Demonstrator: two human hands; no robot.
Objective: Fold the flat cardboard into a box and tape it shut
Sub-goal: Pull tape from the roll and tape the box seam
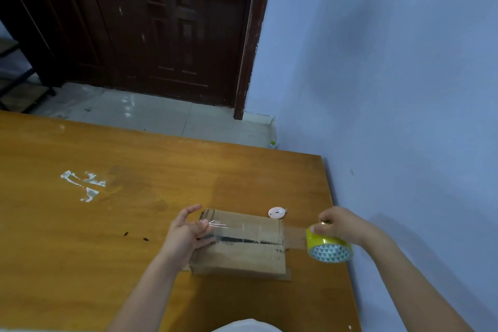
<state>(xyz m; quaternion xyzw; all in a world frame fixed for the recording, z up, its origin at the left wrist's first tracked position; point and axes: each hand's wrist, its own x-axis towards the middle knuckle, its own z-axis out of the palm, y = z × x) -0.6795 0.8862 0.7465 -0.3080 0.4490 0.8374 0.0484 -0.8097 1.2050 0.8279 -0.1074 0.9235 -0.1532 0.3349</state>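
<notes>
Right hand (341,225) has a curled grip on the yellow tape roll (329,246), just off the box's right end, with a clear strip (295,236) stretched back across the top seam. Left hand (186,232), fingers loosely spread, presses the tape's start at the left end. The cardboard box (239,244) looks already folded up, flaps closed; I'd say taping is well under way, with cutting and smoothing left. A small pink cutter (276,212) waits just behind. Orange wooden worktop (107,224), tape scraps (83,186) stuck to it; pale blue wall (390,75), dark door (161,21).

Dim bluish light; soft focus; wide-angle edge bending.
</notes>
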